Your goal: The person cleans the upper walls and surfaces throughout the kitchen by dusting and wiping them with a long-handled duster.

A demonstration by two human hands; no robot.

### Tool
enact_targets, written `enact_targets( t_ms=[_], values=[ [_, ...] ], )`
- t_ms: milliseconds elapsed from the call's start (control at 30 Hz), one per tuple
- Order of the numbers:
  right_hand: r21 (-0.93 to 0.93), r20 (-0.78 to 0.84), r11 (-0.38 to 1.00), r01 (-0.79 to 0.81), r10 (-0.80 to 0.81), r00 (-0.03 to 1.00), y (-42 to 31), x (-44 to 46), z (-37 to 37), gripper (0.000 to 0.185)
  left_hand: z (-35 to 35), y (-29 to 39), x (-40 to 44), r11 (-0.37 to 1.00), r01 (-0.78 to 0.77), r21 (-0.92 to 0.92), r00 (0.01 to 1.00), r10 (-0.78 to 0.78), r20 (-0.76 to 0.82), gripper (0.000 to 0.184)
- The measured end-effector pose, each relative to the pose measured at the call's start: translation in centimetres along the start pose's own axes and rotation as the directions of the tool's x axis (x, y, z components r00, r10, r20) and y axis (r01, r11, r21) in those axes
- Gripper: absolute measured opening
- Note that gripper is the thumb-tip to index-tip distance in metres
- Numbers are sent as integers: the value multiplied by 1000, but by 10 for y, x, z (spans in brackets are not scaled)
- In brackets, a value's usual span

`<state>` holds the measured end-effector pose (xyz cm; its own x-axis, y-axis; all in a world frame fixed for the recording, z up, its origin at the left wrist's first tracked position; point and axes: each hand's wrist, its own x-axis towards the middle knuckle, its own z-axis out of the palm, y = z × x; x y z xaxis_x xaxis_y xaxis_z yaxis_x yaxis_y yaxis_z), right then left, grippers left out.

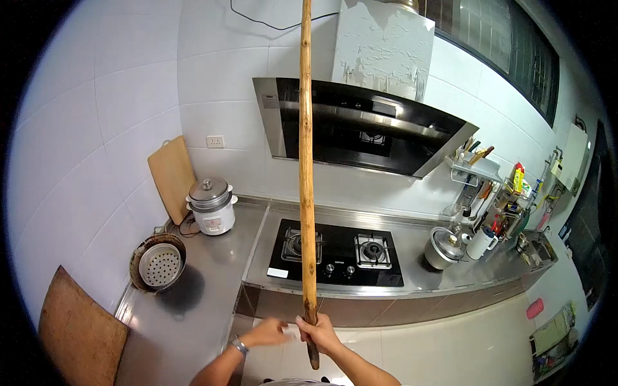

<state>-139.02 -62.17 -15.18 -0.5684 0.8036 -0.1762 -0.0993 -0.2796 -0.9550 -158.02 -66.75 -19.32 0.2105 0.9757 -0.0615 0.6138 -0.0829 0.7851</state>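
Observation:
A long wooden pole (307,161) stands nearly upright in front of me and runs out of the top of the view. Its darker, tapered lower end points at the floor. My right hand (320,334) is wrapped round the pole a little above that end. Just left of the pole is my left hand (267,332), with a metal band (240,345) on its wrist. Its fingers are partly apart and slightly blurred, and it holds nothing that I can see.
Behind the pole are a black gas stove (335,275) and a slanted range hood (360,125). A rice cooker (215,215), cutting board (172,180) and wok (136,270) with a perforated steamer (159,265) stand left. Rightward are a lidded pot (441,249) and white kettle (479,244).

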Motion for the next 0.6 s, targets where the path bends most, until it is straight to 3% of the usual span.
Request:
enact_targets(
  t_ms=[33,67,133,267,400,500,567,600],
  values=[
    [-10,-31,1000,6,-6,999,0,-7,-8,25,-18,17,11,997,72,23,995,-70,-67,35],
    [-43,-56,999,18,-21,998,-2,-14,-17,26,-30,32,16,864,91,-495,984,-154,-88,31],
    [-27,-75,1000,14,-16,997,-1,-30,-31,25,-55,58,35,788,-87,-609,976,-54,-209,27],
    [-135,-146,991,-13,-7,989,6,-57,-64,24,-81,135,78,716,-278,-640,920,7,-392,34],
    [-180,-230,983,-32,-10,973,14,-89,-80,23,-93,154,152,706,-391,-591,884,109,-454,45],
    [-190,-283,979,-67,11,959,15,-120,-77,21,-99,188,176,584,-401,-705,912,186,-365,52],
    [-209,-360,966,-150,66,931,11,-140,-69,21,-94,210,184,458,-368,-809,923,74,-378,55],
    [-251,-443,944,-213,83,892,4,-152,-62,21,-90,213,187,424,-378,-823,922,90,-377,56]
  ],
)
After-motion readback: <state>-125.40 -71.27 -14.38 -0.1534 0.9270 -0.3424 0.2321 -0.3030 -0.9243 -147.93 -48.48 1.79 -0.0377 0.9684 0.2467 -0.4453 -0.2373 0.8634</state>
